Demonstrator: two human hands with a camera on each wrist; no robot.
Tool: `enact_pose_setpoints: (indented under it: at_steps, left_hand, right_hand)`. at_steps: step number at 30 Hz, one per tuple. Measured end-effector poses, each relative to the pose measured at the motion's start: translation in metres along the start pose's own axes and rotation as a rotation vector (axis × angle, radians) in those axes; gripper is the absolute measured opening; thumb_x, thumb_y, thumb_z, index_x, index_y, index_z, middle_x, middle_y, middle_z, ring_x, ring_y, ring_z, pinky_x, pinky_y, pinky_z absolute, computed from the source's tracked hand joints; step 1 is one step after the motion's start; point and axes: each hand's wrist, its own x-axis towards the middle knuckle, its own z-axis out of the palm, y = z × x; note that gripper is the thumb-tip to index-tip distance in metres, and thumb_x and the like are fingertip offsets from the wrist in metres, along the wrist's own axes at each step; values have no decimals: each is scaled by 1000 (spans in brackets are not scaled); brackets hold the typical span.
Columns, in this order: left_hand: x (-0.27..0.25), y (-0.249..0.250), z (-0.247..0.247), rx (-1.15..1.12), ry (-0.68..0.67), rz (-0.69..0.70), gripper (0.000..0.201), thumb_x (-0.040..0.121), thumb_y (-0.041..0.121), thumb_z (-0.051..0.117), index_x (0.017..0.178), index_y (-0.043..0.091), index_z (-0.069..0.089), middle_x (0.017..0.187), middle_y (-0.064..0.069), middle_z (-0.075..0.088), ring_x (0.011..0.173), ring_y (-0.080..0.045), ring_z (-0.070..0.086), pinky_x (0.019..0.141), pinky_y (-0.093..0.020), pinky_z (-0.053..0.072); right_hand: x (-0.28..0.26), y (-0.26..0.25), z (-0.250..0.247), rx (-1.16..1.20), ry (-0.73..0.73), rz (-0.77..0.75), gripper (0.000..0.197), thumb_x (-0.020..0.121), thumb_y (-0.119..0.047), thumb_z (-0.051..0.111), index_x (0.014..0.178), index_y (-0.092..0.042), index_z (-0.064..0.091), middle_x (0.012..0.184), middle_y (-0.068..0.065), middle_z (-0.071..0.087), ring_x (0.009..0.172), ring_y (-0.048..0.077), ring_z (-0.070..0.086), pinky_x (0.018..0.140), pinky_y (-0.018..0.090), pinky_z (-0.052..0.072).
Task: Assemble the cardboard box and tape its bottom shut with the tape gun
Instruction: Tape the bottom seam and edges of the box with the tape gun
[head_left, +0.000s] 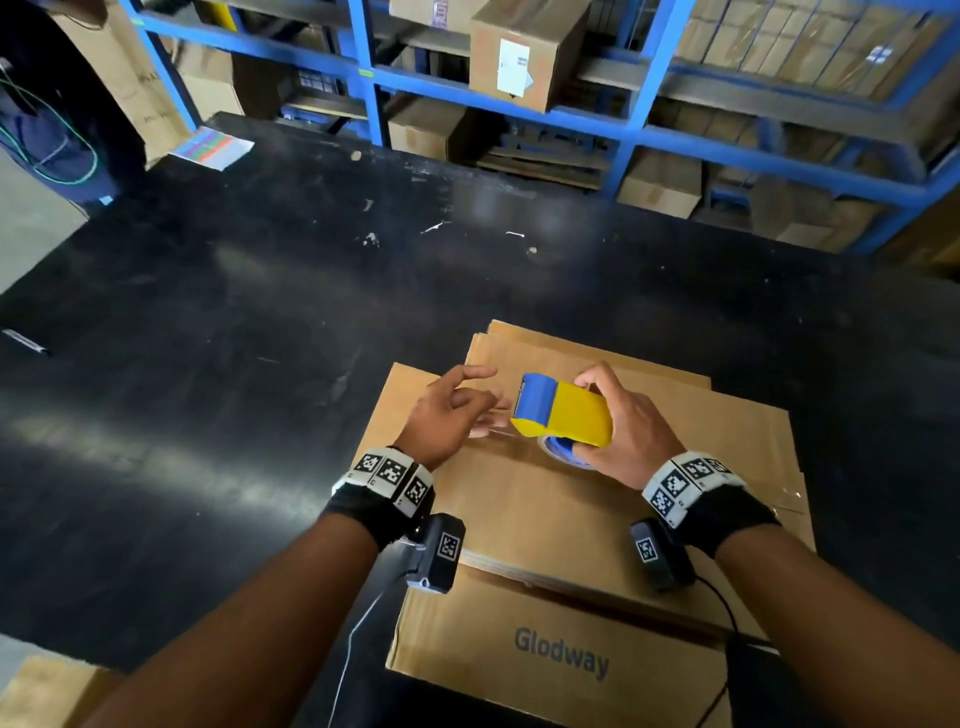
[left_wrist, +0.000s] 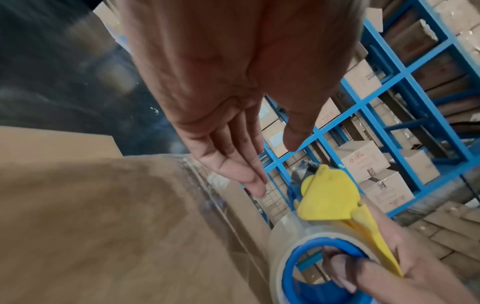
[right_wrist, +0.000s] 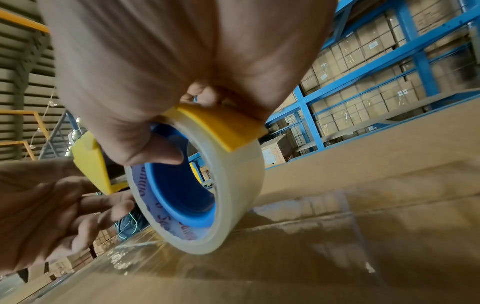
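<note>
A brown cardboard box (head_left: 545, 519) marked "Glodway" stands bottom-up on the black table (head_left: 234, 338), its flaps folded shut with clear tape along the seam (right_wrist: 324, 207). My right hand (head_left: 623, 431) grips the yellow and blue tape gun (head_left: 563, 413) with its clear tape roll (right_wrist: 233, 185) just above the box top; the thumb lies in the blue core. My left hand (head_left: 457, 410) hovers open beside the gun's blue front end, fingers straight (left_wrist: 241, 164), holding nothing.
Flattened cardboard sheets (head_left: 519, 343) lie under and behind the box. Blue shelving (head_left: 623, 135) with many cartons runs along the table's far side. A coloured paper pad (head_left: 213, 148) lies at the far left corner. Another carton (head_left: 47, 691) sits at lower left.
</note>
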Motion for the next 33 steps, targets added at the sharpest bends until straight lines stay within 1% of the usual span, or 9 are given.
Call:
enact_pose_setpoints:
  at_steps: [4, 9, 13, 15, 20, 23, 27, 30, 33]
  left_hand:
    - [7, 2, 4, -110, -58, -65, 31, 99, 18, 68, 129, 14, 64, 91, -5, 81, 76, -14, 76, 75, -26, 60]
    - [10, -3, 8, -158, -60, -79, 32, 94, 0, 66, 125, 7, 66, 86, -10, 79, 78, -20, 75, 82, -33, 61]
    - [14, 2, 10, -143, -47, -98, 33, 99, -2, 48, 125, 5, 66, 79, -5, 78, 71, -15, 74, 68, -23, 60]
    - [15, 4, 10, -141, -50, -117, 34, 100, 1, 44, 126, 6, 66, 78, -3, 78, 71, -13, 74, 65, -21, 58]
    - [15, -2, 7, -58, -48, -36, 31, 90, -1, 69, 120, 7, 68, 82, -13, 79, 80, -22, 76, 87, -39, 63]
    - [16, -5, 5, 12, -15, -2, 31, 88, -3, 70, 117, 8, 68, 78, -13, 79, 77, -23, 77, 86, -41, 64]
    - [22, -3, -6, 82, 1, 27, 31, 88, -4, 70, 116, 9, 67, 75, -12, 79, 71, -20, 76, 79, -37, 65]
    - [21, 1, -19, 105, 3, 28, 31, 88, -5, 73, 116, 8, 66, 75, -9, 80, 70, -16, 78, 68, -26, 61]
    - [23, 1, -38, 146, 29, 29, 31, 87, 5, 80, 115, 11, 67, 79, -10, 81, 77, -24, 80, 75, -33, 64]
  right_hand:
    - [3, 2, -2, 7, -38, -7, 68, 67, -33, 86, 117, -30, 39, 101, -7, 58, 81, 13, 65, 67, 35, 59]
    - [4, 4, -3, 41, -62, -11, 66, 66, -42, 81, 116, -31, 39, 101, -7, 58, 83, 15, 67, 66, 39, 60]
    - [5, 6, -3, 48, -73, -12, 66, 69, -36, 84, 117, -31, 39, 101, -8, 58, 83, 13, 67, 66, 38, 60]
    - [5, 7, -3, 46, -72, -14, 66, 70, -35, 85, 118, -31, 40, 102, -9, 58, 83, 13, 67, 67, 37, 61]
    - [5, 6, -4, 57, -73, -21, 65, 69, -37, 84, 118, -31, 40, 101, -9, 59, 82, 14, 67, 66, 37, 60]
    - [4, 3, -6, 57, -74, -60, 71, 70, -47, 83, 123, -32, 39, 108, -11, 57, 84, 12, 67, 64, 35, 59]
    - [8, -7, -9, 13, -108, -152, 76, 76, -61, 73, 136, -35, 34, 130, -17, 51, 88, 12, 65, 65, 28, 57]
    - [10, -13, -9, -45, -140, -213, 70, 81, -57, 69, 139, -37, 34, 135, -18, 52, 91, 14, 65, 68, 32, 56]
    - [13, -16, -7, -90, -200, -254, 60, 84, -54, 63, 137, -39, 40, 131, -11, 58, 96, 19, 65, 73, 37, 56]
